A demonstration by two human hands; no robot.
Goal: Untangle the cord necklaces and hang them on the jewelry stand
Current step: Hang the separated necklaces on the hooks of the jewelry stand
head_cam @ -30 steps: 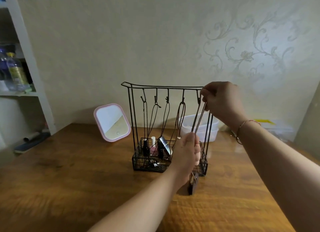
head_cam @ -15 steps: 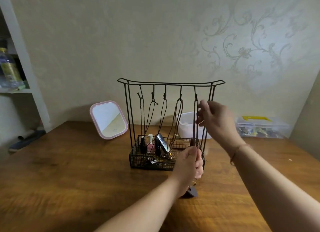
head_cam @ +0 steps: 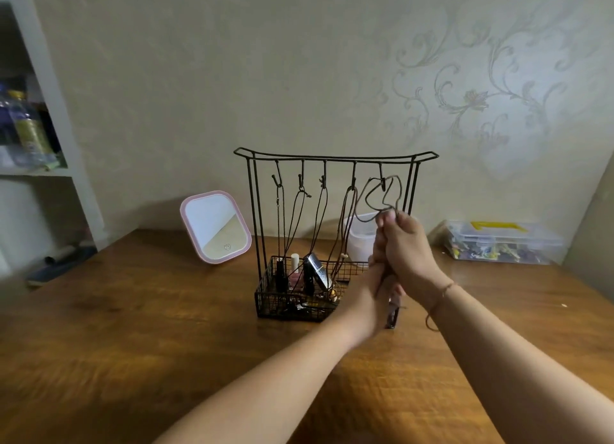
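A black wire jewelry stand [head_cam: 335, 156] stands on the wooden table [head_cam: 166, 327]. Several cord necklaces [head_cam: 299, 217] hang straight from its left hooks. A brown cord necklace [head_cam: 372, 194] lies in a slack, crooked loop over the rightmost hook. My right hand [head_cam: 405, 254] pinches both strands of that cord just below the loop. My left hand [head_cam: 368, 297] sits right under it, partly hidden, with fingers curled round the same cord. The dark pendant [head_cam: 392, 315] dangles below both hands, just above the table.
A pink-framed mirror [head_cam: 216, 226] leans to the left of the stand. Behind it are a white tub [head_cam: 360, 237] and a clear plastic box [head_cam: 498, 244] at the right. The stand's basket holds small cosmetics [head_cam: 299, 274]. A shelf with bottles [head_cam: 30, 134] is far left.
My right hand came down from the rightmost hook to meet my left hand. The cord, taut before, now hangs slack over that hook.
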